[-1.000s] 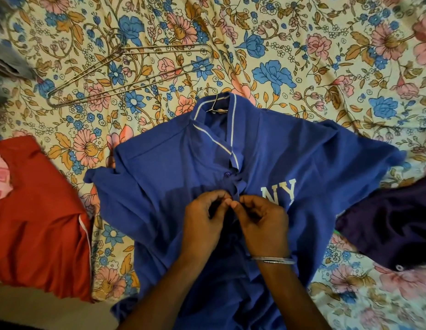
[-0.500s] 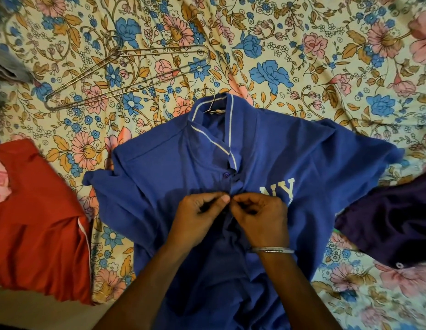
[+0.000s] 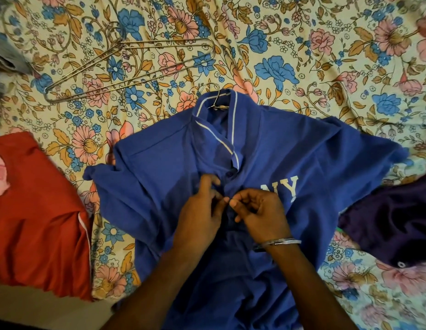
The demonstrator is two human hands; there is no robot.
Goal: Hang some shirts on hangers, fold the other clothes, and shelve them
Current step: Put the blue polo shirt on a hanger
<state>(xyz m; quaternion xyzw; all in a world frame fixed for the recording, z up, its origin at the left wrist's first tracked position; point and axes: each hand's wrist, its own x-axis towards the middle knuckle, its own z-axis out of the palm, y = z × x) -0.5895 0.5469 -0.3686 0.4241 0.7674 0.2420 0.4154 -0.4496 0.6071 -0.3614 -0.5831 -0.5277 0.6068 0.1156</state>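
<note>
Floral bedsheet (image 3: 302, 55) carries the blue shirt (image 3: 159, 167) at centre, a hanger hook (image 3: 210, 88) poking from its collar at 12 o'clock. Left hand (image 3: 200, 215) and right hand (image 3: 259, 210) have crept up the placket since a second ago, each grip pinching fabric. Buttoning continues, apparently. The button itself is hidden beneath the fingertips. Spare hangers (image 3: 126, 67) lie at 10 o'clock.

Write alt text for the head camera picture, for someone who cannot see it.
Two hands, the left hand and the right hand, pinch the front placket of a blue shirt marked NY, lying on a floral bedsheet with a hanger hook poking from its collar. Spare wire hangers lie above left, red cloth left, a dark purple garment right.
</note>
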